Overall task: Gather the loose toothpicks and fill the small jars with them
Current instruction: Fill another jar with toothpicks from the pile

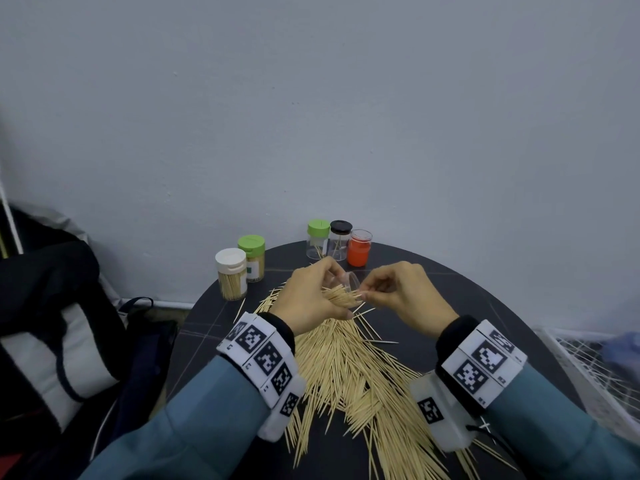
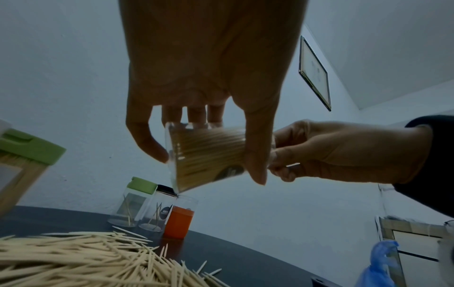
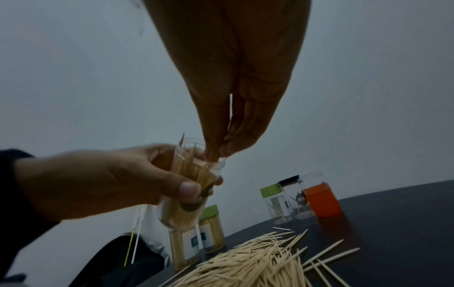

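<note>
**Desk:** Hands first, left to right. What has each got?

**Caption writer:** Left hand (image 1: 308, 296) is wrapped round a clear plastic jar (image 2: 209, 155) held above the dark round surface (image 1: 485, 306): thumb across the near wall, the other fingers (image 2: 194, 114) behind it. The jar is already packed with toothpicks. Right hand (image 1: 401, 292) is at the jar's mouth, thumb and fingertips (image 3: 216, 153) pinched together on what looks like a toothpick or a few; how many cannot be told.

**Desk:** And the relation that matters?

**Caption writer:** The open mouth faces the right hand, so the jar lies directly ahead of the pinching fingertips, touching or nearly so. Its long axis is tilted, base toward the left palm, mouth up and to the right. The sticks inside lie along that same axis, tips poking past the rim. The right hand is the nearer one to the opening, so whatever goes in should slide in parallel to the packed sticks.

**Desk:** The rest of the stock?

**Caption writer:** Loose toothpicks (image 1: 353, 375) are heaped on the surface below and between the wrists. Five more jars stand at the far edge, and two of them, a white-lidded jar (image 1: 231, 275) and a green-lidded jar (image 1: 252, 258), look full.
</note>
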`<state>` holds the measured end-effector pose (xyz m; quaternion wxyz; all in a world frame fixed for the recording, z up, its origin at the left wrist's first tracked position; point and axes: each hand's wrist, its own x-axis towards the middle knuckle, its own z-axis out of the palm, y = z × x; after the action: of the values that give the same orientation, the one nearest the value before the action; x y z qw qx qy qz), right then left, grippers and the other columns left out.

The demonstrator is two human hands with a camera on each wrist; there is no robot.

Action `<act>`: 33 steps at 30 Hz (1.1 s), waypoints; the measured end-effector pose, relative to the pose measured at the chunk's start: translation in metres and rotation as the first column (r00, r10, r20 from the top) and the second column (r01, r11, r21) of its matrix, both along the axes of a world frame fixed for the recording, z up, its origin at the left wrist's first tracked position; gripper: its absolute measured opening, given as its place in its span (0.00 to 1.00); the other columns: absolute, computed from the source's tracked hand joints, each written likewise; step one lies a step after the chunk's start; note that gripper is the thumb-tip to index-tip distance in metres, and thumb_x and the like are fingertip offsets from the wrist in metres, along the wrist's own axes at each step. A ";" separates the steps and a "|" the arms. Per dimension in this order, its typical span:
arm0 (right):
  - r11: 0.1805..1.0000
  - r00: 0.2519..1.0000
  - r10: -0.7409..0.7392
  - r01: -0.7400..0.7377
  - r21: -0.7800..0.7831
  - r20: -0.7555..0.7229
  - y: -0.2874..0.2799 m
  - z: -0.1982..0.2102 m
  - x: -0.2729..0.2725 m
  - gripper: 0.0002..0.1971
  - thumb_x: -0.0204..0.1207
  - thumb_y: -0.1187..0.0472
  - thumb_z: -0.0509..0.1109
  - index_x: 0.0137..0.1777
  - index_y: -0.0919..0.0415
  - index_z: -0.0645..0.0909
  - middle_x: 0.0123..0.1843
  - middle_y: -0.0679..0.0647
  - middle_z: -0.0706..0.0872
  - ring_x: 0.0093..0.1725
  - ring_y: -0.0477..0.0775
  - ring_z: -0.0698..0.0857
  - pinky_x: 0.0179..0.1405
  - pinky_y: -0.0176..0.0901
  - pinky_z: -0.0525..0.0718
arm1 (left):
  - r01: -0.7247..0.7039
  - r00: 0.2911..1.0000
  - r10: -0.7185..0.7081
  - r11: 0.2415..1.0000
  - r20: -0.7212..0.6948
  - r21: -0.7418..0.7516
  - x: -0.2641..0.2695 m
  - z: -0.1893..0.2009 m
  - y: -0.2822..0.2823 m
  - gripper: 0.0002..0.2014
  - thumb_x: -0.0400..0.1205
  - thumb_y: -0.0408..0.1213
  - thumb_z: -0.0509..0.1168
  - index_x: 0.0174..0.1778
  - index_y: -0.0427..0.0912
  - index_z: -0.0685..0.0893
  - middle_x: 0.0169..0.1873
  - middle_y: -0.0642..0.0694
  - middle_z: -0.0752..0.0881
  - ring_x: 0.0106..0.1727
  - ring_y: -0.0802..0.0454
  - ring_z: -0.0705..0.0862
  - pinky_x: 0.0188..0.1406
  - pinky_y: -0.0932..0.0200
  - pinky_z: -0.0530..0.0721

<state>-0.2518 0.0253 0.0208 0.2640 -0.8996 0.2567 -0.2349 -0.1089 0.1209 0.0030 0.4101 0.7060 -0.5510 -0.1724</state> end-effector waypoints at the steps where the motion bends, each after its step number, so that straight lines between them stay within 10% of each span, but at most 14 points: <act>1: 1.000 1.000 -0.005 0.005 0.018 0.010 0.000 0.000 0.000 0.04 0.72 0.62 0.75 0.43 0.63 0.89 0.33 0.53 0.87 0.26 0.34 0.81 0.32 0.23 0.79 | 0.006 1.000 -0.006 1.000 -0.003 0.005 0.000 0.000 0.000 0.22 0.63 0.36 0.82 0.43 0.53 0.76 0.44 0.57 0.80 0.52 0.57 0.79 0.48 0.60 0.76; 9: 0.996 0.997 -0.050 0.046 0.074 0.060 0.004 0.001 -0.011 0.04 0.75 0.63 0.72 0.49 0.61 0.86 0.36 0.51 0.88 0.32 0.41 0.86 0.37 0.28 0.85 | 0.036 0.999 -0.035 0.999 -0.022 0.016 0.001 0.000 -0.003 0.21 0.64 0.37 0.82 0.43 0.53 0.76 0.46 0.54 0.82 0.50 0.54 0.81 0.39 0.66 0.76; 15: 0.984 0.975 -0.174 0.178 0.019 -0.141 0.000 -0.003 -0.044 0.05 0.76 0.63 0.71 0.51 0.59 0.83 0.41 0.50 0.86 0.40 0.45 0.84 0.37 0.23 0.78 | 0.073 0.997 -0.072 0.997 -0.021 0.041 -0.003 -0.001 -0.012 0.20 0.65 0.39 0.81 0.45 0.52 0.77 0.48 0.50 0.83 0.54 0.51 0.81 0.50 0.57 0.77; 20: 0.960 0.701 -0.180 0.277 0.031 -0.690 0.004 -0.015 -0.084 0.23 0.72 0.51 0.75 0.64 0.56 0.75 0.58 0.51 0.81 0.54 0.47 0.79 0.54 0.37 0.78 | 0.101 0.995 -0.100 0.994 -0.022 0.050 -0.004 0.000 -0.011 0.21 0.66 0.38 0.80 0.49 0.49 0.78 0.48 0.53 0.81 0.52 0.54 0.79 0.39 0.67 0.74; 26: 0.923 0.429 -0.195 0.385 -0.017 -0.882 0.016 -0.024 -0.124 0.39 0.61 0.42 0.80 0.68 0.57 0.70 0.66 0.52 0.78 0.61 0.52 0.79 0.60 0.46 0.81 | 0.130 0.991 -0.129 0.990 -0.019 0.050 -0.008 0.000 -0.011 0.20 0.67 0.38 0.80 0.49 0.48 0.78 0.46 0.57 0.79 0.53 0.54 0.78 0.48 0.61 0.73; 33: 0.902 0.483 -0.214 0.432 0.019 -0.849 0.036 -0.037 -0.122 0.41 0.61 0.44 0.81 0.69 0.62 0.66 0.66 0.55 0.76 0.56 0.54 0.81 0.53 0.45 0.83 | 0.147 0.989 -0.149 0.986 0.022 0.077 -0.015 -0.002 -0.011 0.20 0.67 0.39 0.80 0.45 0.50 0.76 0.46 0.54 0.80 0.52 0.53 0.80 0.49 0.59 0.75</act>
<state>-0.3734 0.0616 -0.0166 0.1638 -0.7994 0.5411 0.2035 -0.1236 0.1096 0.0015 0.3613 0.6805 -0.6007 -0.2132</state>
